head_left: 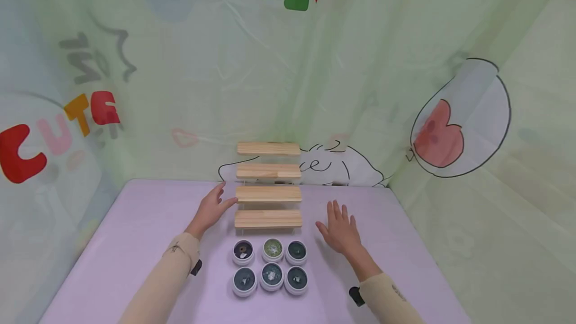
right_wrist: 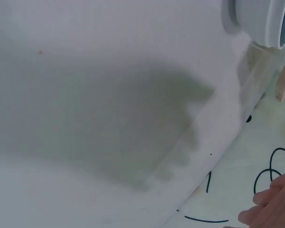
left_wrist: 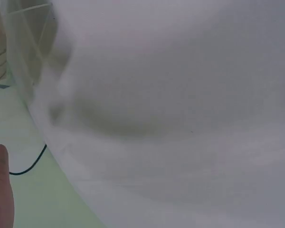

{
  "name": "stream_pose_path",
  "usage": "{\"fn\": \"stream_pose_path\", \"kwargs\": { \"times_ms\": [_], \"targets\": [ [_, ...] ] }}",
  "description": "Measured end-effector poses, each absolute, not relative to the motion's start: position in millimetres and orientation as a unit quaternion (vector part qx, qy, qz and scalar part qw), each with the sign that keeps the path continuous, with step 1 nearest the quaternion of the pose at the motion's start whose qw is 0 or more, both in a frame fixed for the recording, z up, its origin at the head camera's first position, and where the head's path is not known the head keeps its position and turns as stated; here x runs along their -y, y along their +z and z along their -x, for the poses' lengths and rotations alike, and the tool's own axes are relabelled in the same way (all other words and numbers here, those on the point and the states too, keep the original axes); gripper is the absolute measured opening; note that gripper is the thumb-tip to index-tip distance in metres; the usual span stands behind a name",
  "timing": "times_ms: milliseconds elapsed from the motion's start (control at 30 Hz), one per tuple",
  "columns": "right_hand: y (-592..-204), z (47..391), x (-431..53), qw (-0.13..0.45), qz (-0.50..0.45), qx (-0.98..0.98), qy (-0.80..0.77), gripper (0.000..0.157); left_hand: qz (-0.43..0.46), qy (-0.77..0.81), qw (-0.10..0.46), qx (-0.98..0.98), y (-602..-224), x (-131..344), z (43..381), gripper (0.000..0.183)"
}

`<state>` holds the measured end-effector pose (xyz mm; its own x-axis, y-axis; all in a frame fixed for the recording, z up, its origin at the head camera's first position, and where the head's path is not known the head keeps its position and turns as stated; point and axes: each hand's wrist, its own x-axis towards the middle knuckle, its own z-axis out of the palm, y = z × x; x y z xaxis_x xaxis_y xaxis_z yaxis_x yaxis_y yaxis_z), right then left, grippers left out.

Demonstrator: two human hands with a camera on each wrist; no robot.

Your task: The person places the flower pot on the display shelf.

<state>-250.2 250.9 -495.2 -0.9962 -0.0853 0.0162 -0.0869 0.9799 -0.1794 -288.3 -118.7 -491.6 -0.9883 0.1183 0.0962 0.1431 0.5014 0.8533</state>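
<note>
A tiered stand with several pale wooden shelves point(head_left: 269, 194) on clear supports stands at the back middle of the table. On its left is my left hand point(head_left: 211, 211), fingers extended and thumb tip right at the left end of a lower shelf. My right hand point(head_left: 342, 231) hovers right of the stand, fingers spread and holding nothing. In front of the stand, several round white pots with dark contents point(head_left: 244, 280) form two rows; one at the back middle holds greenish contents point(head_left: 272, 248). The right wrist view shows a white pot point(right_wrist: 259, 21) and part of my hand point(right_wrist: 273, 204).
The table is covered in a pale lilac cloth point(head_left: 157, 224). Light green printed curtains point(head_left: 360, 89) enclose it at the back and both sides, hanging close behind the stand. Dark wrist straps point(head_left: 356, 296) sit at both sleeves.
</note>
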Motion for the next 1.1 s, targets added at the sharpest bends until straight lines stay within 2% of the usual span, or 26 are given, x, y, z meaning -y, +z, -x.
{"fn": "stream_pose_path", "kwargs": {
  "times_ms": [233, 467, 833, 1100],
  "targets": [
    [-496, 240, -247, 0.009, -0.064, 0.987, 0.144, 0.075, 0.076, -0.494, 0.013, 0.866, -488, 108, 297, 0.069],
    [-506, 230, -245, -0.011, -0.08, 0.979, 0.185, 0.083, 0.083, -0.492, 0.002, 0.867, -489, 99, 299, 0.063],
    [-517, 212, -248, -0.045, -0.088, 0.958, 0.27, 0.085, 0.082, -0.492, -0.003, 0.867, -499, 98, 304, 0.063],
    [-526, 204, -250, -0.054, -0.09, 0.938, 0.329, 0.083, 0.083, -0.485, -0.003, 0.87, -488, 95, 298, 0.061]
  ]
}}
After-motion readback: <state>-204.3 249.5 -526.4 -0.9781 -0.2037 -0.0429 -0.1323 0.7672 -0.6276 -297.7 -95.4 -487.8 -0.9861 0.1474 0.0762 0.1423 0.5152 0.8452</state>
